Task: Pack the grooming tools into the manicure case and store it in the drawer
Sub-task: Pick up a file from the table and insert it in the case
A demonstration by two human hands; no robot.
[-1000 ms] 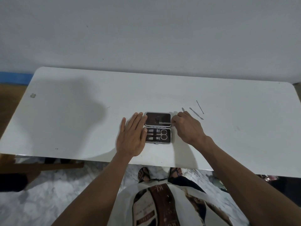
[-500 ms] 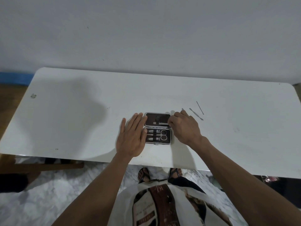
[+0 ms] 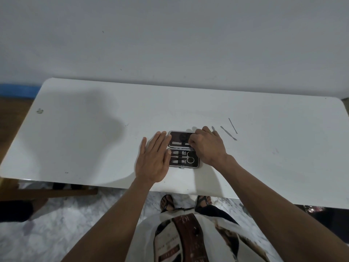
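A small manicure case (image 3: 183, 149) lies open on the white table (image 3: 94, 140), its near half holding two clippers and small scissors (image 3: 189, 158). My left hand (image 3: 153, 157) rests flat on the table with fingers against the case's left edge. My right hand (image 3: 206, 146) is over the far half, fingertips pinched on a thin metal tool (image 3: 179, 143) lying in the lid. Three thin metal tools lie loose to the right: a short one (image 3: 213, 128) just past my knuckles, a flat pusher (image 3: 228, 133), and a slim rod (image 3: 232, 125).
The table's near edge runs just below the case, with a marble floor and my sandalled feet (image 3: 186, 202) under it. A wall stands behind the table. A wooden piece (image 3: 56, 191) shows under the table at left. No drawer is in view.
My right hand has moved left from the case's right edge over the lid, carrying the thin tool further into it. My left hand has stayed put.
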